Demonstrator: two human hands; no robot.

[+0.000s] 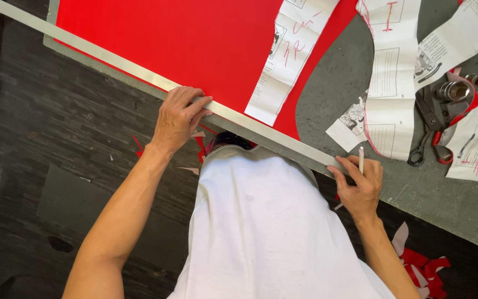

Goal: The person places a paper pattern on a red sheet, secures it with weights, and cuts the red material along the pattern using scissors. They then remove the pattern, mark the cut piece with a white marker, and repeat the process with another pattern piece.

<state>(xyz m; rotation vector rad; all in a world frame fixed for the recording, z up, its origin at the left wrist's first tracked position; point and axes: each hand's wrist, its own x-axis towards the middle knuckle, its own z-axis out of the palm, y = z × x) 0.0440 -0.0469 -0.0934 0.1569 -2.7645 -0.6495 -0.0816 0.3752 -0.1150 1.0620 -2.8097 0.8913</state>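
A long metal ruler lies along the near edge of a red sheet of fabric on a grey table. My left hand presses down on the ruler near its middle, fingers spread over it. At the ruler's right end, my right hand holds a thin white chalk pencil upright and touches the ruler's tip. A white paper pattern piece with red marks lies on the red fabric.
More paper pattern pieces lie on the table's right side, beside black scissors, red-handled scissors and metal weights. Red and white scraps litter the dark floor. My white shirt fills the lower middle.
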